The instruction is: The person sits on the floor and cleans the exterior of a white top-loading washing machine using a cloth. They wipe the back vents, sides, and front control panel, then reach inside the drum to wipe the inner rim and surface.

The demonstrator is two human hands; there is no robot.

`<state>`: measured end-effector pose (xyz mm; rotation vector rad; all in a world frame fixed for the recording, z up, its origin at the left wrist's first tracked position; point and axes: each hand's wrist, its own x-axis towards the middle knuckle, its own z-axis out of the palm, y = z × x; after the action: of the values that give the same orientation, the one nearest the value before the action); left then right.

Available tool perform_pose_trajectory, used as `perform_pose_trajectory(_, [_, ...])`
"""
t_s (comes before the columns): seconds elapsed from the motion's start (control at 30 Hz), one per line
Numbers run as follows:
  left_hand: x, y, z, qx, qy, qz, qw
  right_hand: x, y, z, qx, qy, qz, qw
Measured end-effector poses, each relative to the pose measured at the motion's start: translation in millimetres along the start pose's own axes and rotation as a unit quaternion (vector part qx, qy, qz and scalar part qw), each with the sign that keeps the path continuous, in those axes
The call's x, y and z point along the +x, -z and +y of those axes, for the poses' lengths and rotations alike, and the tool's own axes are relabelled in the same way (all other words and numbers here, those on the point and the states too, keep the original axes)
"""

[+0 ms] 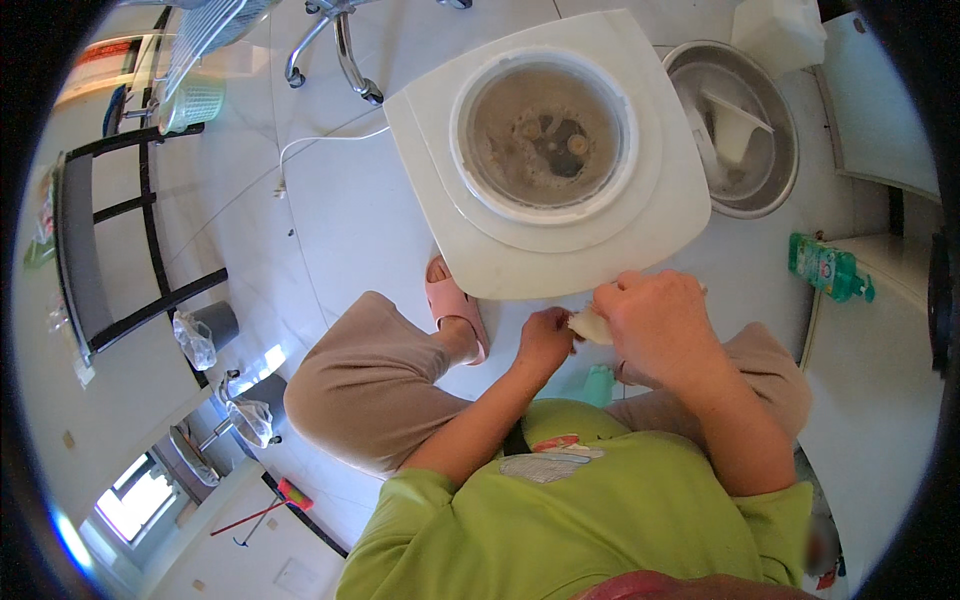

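Note:
Just before the near edge of a white plastic appliance [420, 150], my two hands meet above the floor. A pale off-white piece [592, 328], its exact kind unclear, is gripped in my right hand [660, 326]. The fingers of my left hand [546, 341] close on the piece's left end. My right hand covers most of the rest, though a small tip shows beyond its knuckles. In the appliance's top, a round tub [544, 217] with a white rim holds murky brown water. Dark and light round parts show at its bottom.
A steel basin [789, 161] with a white plastic piece [735, 131] in it stands right of the appliance. Beyond it sits a white container [778, 34]. A green pump bottle [829, 266] lies at right. A white power cord [322, 138] crosses the floor at left, near a chair base [345, 45].

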<state>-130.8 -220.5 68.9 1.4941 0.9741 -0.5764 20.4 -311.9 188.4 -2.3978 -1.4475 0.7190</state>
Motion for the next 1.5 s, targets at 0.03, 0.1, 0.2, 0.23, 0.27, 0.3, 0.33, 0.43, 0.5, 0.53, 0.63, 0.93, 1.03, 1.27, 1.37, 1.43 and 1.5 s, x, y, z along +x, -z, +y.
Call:
perform_pose_trajectory(0.03, [-11,6,4,0.064,-0.054,0.007,0.996,0,0,2,0.008,-0.013,0.022,1.0])
perform_pose_trajectory(0.1, [-42,24,31,0.114,-0.151,-0.003,0.982,0,-1,6,0.024,-0.038,0.065,0.997])
perform_pose_trajectory(0.2, [-83,58,102,0.024,-0.261,-0.001,0.965,5,13,14,0.057,-0.075,0.159,0.983])
perform_pose_trajectory(0.23, [-76,65,121,0.062,-0.29,0.041,0.954,6,14,17,0.046,-0.093,0.138,0.985])
perform_pose_trajectory(0.27, [-61,73,138,0.164,-0.397,0.081,0.9,6,16,21,0.033,-0.11,0.121,0.986])
perform_pose_trajectory(0.3, [-38,75,152,0.212,-0.436,0.113,0.867,9,18,24,0.02,-0.122,0.104,0.987])
perform_pose_trajectory(0.33, [-17,76,164,0.258,-0.472,0.145,0.831,11,19,24,0.027,-0.121,0.091,0.988])
perform_pose_trajectory(0.43, [40,79,176,0.438,-0.384,0.127,0.803,19,16,25,0.031,-0.12,0.055,0.991])
perform_pose_trajectory(0.5, [68,78,188,0.526,-0.314,0.072,0.787,24,17,27,0.01,-0.135,0.027,0.99])
perform_pose_trajectory(0.53, [72,77,196,0.552,-0.279,0.035,0.785,25,16,28,0.018,-0.14,0.027,0.99])
perform_pose_trajectory(0.63, [110,79,194,0.577,-0.237,-0.008,0.781,27,15,29,0.036,-0.138,0.037,0.989])
perform_pose_trajectory(0.93, [118,80,185,0.548,-0.208,0.004,0.81,29,14,34,0.033,-0.146,0.037,0.988])
perform_pose_trajectory(1.03, [119,80,182,0.615,-0.224,-0.002,0.756,31,16,32,0.026,-0.153,0.03,0.987])
perform_pose_trajectory(1.27, [116,79,196,0.648,-0.242,-0.019,0.722,32,15,34,0.038,-0.154,0.037,0.987])
perform_pose_trajectory(1.37, [137,79,196,0.613,-0.183,-0.041,0.768,32,16,32,0.041,-0.152,0.035,0.987])
perform_pose_trajectory(1.43, [134,78,198,0.595,-0.193,-0.036,0.78,32,16,33,0.044,-0.154,0.036,0.986])
perform_pose_trajectory(1.5, [131,79,199,0.587,-0.21,-0.03,0.781,31,16,34,0.045,-0.154,0.039,0.986])
